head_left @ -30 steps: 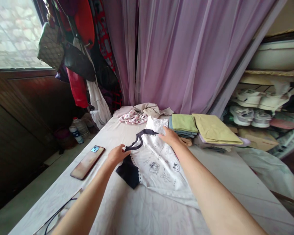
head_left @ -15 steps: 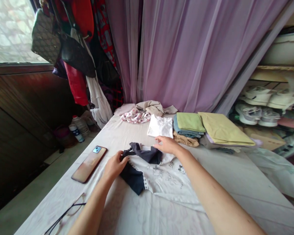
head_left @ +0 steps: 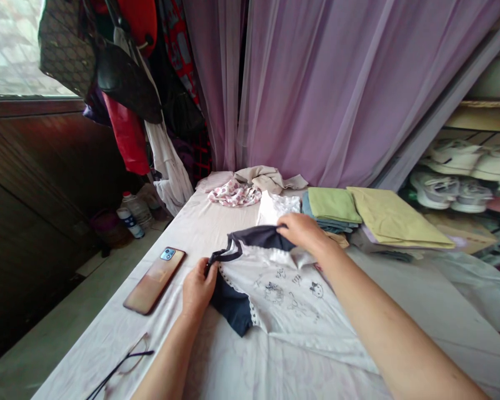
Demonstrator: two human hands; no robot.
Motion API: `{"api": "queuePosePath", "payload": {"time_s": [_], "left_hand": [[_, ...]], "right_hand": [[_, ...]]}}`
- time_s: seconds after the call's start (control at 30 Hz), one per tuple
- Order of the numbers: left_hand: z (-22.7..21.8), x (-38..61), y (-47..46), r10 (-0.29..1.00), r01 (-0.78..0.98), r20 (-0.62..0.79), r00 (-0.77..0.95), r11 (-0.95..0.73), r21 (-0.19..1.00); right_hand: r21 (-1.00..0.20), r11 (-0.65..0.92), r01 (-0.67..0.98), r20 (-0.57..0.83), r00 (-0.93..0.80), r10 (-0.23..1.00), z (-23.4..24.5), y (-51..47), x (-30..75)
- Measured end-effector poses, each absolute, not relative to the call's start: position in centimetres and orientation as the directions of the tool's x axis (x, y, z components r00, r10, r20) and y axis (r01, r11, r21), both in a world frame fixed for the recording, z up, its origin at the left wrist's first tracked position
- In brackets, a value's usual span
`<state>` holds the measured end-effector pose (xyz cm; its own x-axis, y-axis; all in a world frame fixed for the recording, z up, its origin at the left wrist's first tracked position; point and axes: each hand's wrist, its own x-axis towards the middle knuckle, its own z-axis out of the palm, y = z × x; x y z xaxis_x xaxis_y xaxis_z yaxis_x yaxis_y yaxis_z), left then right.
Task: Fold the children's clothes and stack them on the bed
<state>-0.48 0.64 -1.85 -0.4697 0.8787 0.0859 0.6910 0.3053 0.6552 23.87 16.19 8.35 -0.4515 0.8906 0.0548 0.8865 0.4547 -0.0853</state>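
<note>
A white T-shirt (head_left: 289,294) with dark navy sleeves and black printed drawings lies on the sheeted surface in front of me, its collar toward the left. My left hand (head_left: 200,283) pinches the dark neckband at the left end. With its fingers closed on the far navy sleeve, my right hand (head_left: 302,230) lifts that side a little. The near sleeve lies flat, and scalloped white trim edges its seam. My right forearm covers part of the shirt's far side.
A phone (head_left: 155,280) and eyeglasses (head_left: 123,364) lie at the left. Behind the shirt are a folded white garment (head_left: 275,205), a green folded stack (head_left: 334,204), a yellow folded cloth (head_left: 395,216) and a crumpled spotted cloth (head_left: 233,193). Shoes (head_left: 450,189) sit on a rack at right.
My right hand has gone from hovering open near the far sleeve to gripping it, pulling it outward and up. The printed front is more spread out. My left hand keeps hold of the neckband.
</note>
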Motion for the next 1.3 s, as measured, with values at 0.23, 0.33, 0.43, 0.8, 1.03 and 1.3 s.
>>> {"api": "queuePosePath", "payload": {"time_s": [0.23, 0.33, 0.43, 0.8, 1.03, 1.3], "left_hand": [[-1.6, -0.7, 0.8, 0.874, 0.656, 0.039, -0.484, 0.333, 0.677], [-1.4, -0.9, 1.0, 0.871, 0.659, 0.031, -0.49, 0.347, 0.668], [-1.3, -1.0, 1.1, 0.859, 0.66, 0.033, -0.512, 0.368, 0.655], [-1.2, -1.9, 0.8, 0.868, 0.637, 0.057, -0.494, 0.317, 0.703], [1.3, -8.1, -2.2, 0.814, 0.82, 0.13, -0.566, 0.539, 0.192], [1.4, -10.5, -4.5, 0.84, 0.835, 0.002, -0.542, 0.539, 0.112]], "right_hand": [[-0.395, 0.251, 0.884, 0.338, -0.115, 0.934, 6.2, 22.5, 21.2], [-0.457, 0.376, 0.806, 0.364, -0.216, 0.906, 3.7, 20.1, 21.3], [-0.458, 0.451, 0.766, 0.352, -0.31, 0.883, 1.5, 15.2, 22.3], [-0.442, 0.453, 0.774, 0.322, -0.334, 0.886, -4.4, 3.2, 27.6], [-0.41, 0.513, 0.754, 0.38, -0.37, 0.848, -4.6, 2.5, 28.6], [-0.423, 0.538, 0.729, 0.424, -0.366, 0.829, -5.5, 2.7, 28.6]]}}
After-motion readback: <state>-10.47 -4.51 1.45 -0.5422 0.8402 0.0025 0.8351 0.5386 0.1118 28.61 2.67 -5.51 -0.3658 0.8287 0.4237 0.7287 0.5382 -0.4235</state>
